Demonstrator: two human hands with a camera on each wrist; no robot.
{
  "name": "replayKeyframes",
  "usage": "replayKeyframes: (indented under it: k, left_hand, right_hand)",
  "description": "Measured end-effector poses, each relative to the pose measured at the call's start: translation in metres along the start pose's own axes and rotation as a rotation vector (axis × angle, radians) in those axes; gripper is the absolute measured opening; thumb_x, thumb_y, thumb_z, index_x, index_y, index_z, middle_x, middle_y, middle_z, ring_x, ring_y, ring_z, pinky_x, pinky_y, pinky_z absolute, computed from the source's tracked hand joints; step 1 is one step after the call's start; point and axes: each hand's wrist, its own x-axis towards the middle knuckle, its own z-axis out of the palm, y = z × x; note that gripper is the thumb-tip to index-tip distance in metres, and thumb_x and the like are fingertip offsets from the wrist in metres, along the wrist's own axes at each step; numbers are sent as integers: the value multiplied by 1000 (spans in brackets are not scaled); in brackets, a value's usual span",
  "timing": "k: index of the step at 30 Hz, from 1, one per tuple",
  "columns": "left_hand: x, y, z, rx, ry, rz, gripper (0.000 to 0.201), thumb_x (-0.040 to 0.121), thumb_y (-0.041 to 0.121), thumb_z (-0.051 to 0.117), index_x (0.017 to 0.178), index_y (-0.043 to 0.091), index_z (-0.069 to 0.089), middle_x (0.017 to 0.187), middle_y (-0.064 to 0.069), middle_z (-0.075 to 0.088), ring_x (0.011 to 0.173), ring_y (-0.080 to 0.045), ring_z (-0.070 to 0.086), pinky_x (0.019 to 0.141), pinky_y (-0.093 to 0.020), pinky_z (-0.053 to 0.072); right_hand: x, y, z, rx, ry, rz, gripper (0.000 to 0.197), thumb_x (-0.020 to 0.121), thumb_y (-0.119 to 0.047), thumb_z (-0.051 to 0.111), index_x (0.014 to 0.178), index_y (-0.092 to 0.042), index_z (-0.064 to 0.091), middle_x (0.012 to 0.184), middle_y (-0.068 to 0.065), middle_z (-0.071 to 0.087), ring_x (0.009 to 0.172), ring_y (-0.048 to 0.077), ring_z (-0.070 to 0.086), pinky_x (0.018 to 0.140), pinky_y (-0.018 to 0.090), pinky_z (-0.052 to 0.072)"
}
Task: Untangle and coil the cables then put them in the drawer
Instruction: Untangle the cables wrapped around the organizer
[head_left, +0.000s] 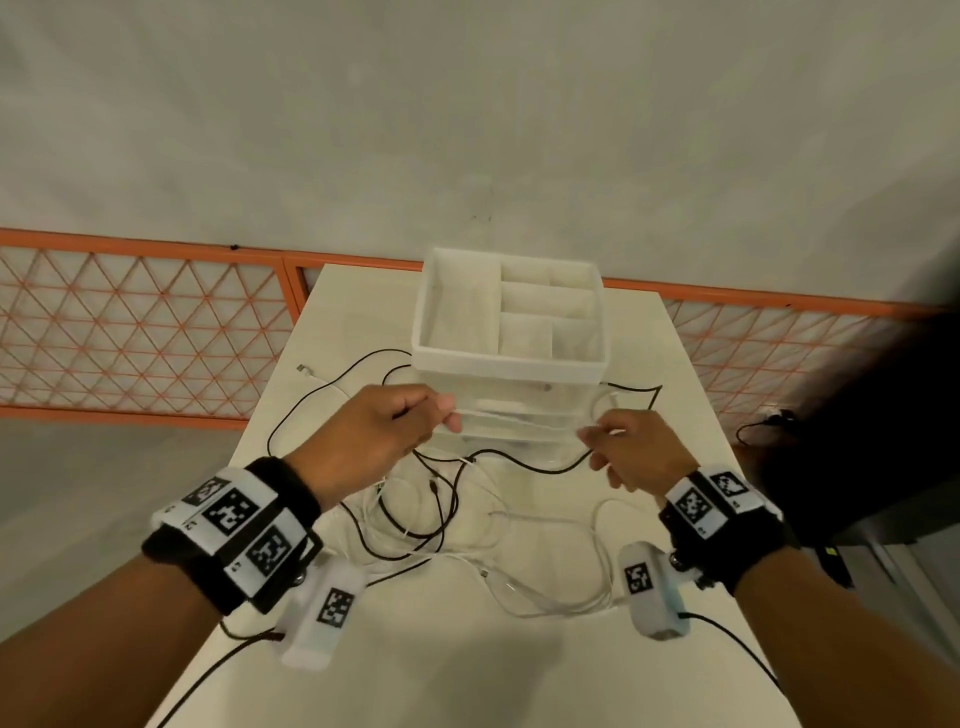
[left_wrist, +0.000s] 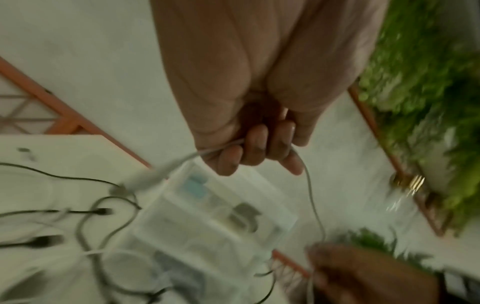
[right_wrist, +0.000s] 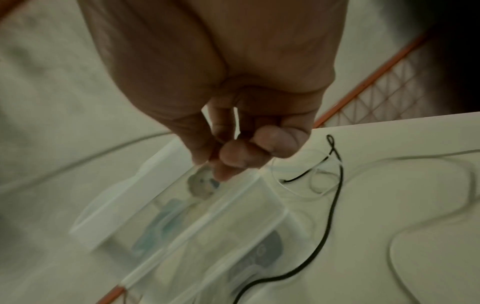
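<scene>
Both hands are raised in front of the clear plastic drawer unit (head_left: 511, 415), with a thin white cable (left_wrist: 310, 195) stretched between them. My left hand (head_left: 441, 413) grips one stretch of it in curled fingers (left_wrist: 255, 148), and a blurred plug end sticks out to the left. My right hand (head_left: 592, 441) pinches the other stretch between thumb and fingertips (right_wrist: 233, 158). Below the hands lies a tangle of black cables (head_left: 434, 512) and white cables (head_left: 550, 592) on the white table (head_left: 467, 675). The drawers look closed.
A white divided organiser tray (head_left: 457, 353) sits on top of the drawer unit. A black cable (right_wrist: 333, 205) loops along the unit's right side. An orange mesh fence (head_left: 140, 322) runs behind the table. Green plants (left_wrist: 415, 82) stand off to one side.
</scene>
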Motion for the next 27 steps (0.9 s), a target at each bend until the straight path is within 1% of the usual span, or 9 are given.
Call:
replayKeyframes:
  k: [2, 5, 8, 13, 16, 19, 21, 24, 27]
  left_hand:
    - [-5, -23, -2, 121, -83, -96, 32, 101, 34, 49, 83, 26, 74, 62, 7, 47, 59, -10, 42, 63, -25, 37]
    - [-11, -52, 3, 267, -192, -232, 31, 103, 27, 46, 85, 26, 72, 58, 26, 56, 58, 7, 50, 61, -14, 39]
    - [-17, -75, 5, 298, -202, -318, 29, 100, 26, 52, 82, 29, 74, 60, 15, 58, 60, -1, 51, 67, -21, 42]
    - [-27, -83, 7, 83, -30, -431, 21, 96, 12, 58, 88, 14, 77, 63, -3, 68, 48, -11, 48, 44, -19, 37]
    - [-31, -82, 7, -45, 90, -447, 16, 94, 12, 62, 89, 11, 78, 72, -7, 74, 46, -11, 42, 42, -18, 34]
    - [-29, -79, 11, -102, 159, -454, 15, 94, 15, 64, 91, 12, 78, 72, -5, 73, 46, -9, 37, 43, -17, 32]
    - [-27, -73, 12, -139, 170, -441, 17, 96, 15, 60, 93, 8, 76, 68, -4, 66, 45, -8, 37, 41, -17, 31]
    - [-23, -64, 14, -191, 148, -436, 23, 99, 16, 55, 93, 3, 73, 63, -1, 58, 43, -7, 37, 42, -18, 30]
    - [-24, -63, 13, -170, 142, -415, 22, 99, 13, 54, 89, 6, 71, 67, -1, 64, 50, -9, 40, 51, -23, 33]
  right_hand:
    - [7, 8, -15, 114, 122, 27, 10, 89, -25, 69, 91, -15, 70, 76, 4, 77, 47, 18, 60, 47, 27, 42]
    - [13, 0, -32, 167, 316, -154, 6, 84, -28, 74, 85, -25, 69, 100, -9, 76, 57, 16, 70, 59, 31, 50]
    - [17, -4, -36, 126, 384, -258, 19, 84, -34, 77, 93, -29, 61, 113, -26, 63, 78, 23, 73, 77, 36, 56]
    - [16, 35, -13, -244, 143, -7, 59, 88, -28, 71, 140, -38, 46, 138, 4, 57, 110, 31, 66, 100, 41, 50]
    - [-5, 52, 21, -275, 200, -36, 38, 88, -26, 67, 124, -35, 58, 111, -2, 68, 103, 23, 63, 91, 33, 49]
    - [-27, 59, 70, -355, -73, -94, 12, 87, -30, 66, 96, -38, 64, 89, -13, 68, 87, 15, 64, 86, 33, 54]
    - [-38, 54, 104, -416, -272, -134, 22, 89, -34, 64, 110, -41, 66, 94, -13, 67, 93, 13, 65, 92, 33, 53]
    - [-40, 44, 147, -511, -376, -133, 53, 93, -40, 56, 143, -47, 40, 126, -3, 63, 116, 22, 60, 102, 34, 47]
    - [-34, 38, 167, -700, -367, -146, 37, 96, -33, 51, 132, -34, 52, 135, 3, 57, 120, 27, 57, 100, 35, 44]
